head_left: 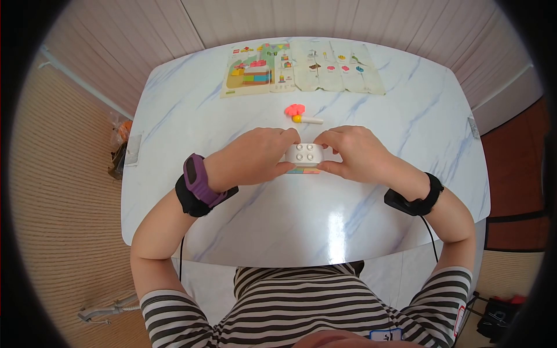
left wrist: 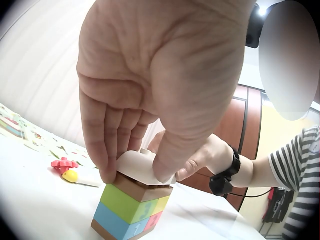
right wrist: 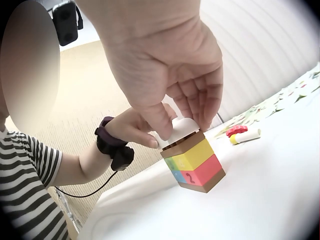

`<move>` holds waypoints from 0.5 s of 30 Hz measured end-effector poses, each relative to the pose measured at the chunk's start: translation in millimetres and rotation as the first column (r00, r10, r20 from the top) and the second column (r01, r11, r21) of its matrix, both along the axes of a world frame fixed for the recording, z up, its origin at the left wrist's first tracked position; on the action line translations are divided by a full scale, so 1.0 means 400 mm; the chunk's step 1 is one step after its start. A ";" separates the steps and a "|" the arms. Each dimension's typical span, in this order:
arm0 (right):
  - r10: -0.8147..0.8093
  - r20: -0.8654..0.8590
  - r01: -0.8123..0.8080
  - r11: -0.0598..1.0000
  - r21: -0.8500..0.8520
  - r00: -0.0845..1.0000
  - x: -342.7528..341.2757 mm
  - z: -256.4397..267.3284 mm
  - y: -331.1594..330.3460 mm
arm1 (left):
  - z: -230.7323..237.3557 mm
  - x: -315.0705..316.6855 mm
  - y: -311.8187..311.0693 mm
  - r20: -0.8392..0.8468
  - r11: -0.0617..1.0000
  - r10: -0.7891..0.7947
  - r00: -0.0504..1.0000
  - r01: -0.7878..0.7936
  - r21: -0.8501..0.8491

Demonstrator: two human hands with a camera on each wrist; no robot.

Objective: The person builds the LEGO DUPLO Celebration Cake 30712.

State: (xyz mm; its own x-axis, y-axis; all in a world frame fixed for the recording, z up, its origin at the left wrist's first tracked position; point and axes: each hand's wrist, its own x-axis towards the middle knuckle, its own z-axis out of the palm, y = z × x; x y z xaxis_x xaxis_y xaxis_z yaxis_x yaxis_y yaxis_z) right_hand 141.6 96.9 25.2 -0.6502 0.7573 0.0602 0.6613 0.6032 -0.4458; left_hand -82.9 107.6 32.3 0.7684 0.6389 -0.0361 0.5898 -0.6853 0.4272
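Note:
A white rounded toy brick (head_left: pixel 305 155) with several studs lies over a stack of coloured bricks (left wrist: pixel 131 207). My left hand (head_left: pixel 253 155) pinches its left end, thumb on the near side and fingers on the far side. At the opposite end my right hand (head_left: pixel 358 152) grips it the same way. Below it, the right wrist view shows a brown brick (right wrist: pixel 184 143), then yellow and green, then red and blue printed with numbers, and brown at the bottom. A thin dark gap shows under the white brick's edge.
Beyond the hands lie a pink flower-shaped piece (head_left: pixel 295 109) and a white candle-like piece with a yellow tip (head_left: pixel 310 120). A printed instruction sheet (head_left: pixel 339 81) is spread along the far edge of the marbled white table (head_left: pixel 191 110).

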 end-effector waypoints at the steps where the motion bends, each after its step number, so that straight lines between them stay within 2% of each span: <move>1: 0.004 0.001 -0.004 1.000 0.005 1.000 0.000 -0.001 0.000 | -0.001 0.000 0.000 -0.007 1.000 0.005 1.000 -0.005 -0.004; 11: 0.026 0.003 -0.026 0.997 0.075 1.000 0.000 -0.015 0.003 | -0.014 0.000 -0.010 0.044 0.998 0.011 0.999 -0.014 0.055; 15: 0.014 0.006 -0.014 0.999 0.037 1.000 0.003 -0.012 0.004 | -0.023 0.002 -0.011 0.069 0.996 0.000 0.998 -0.006 0.087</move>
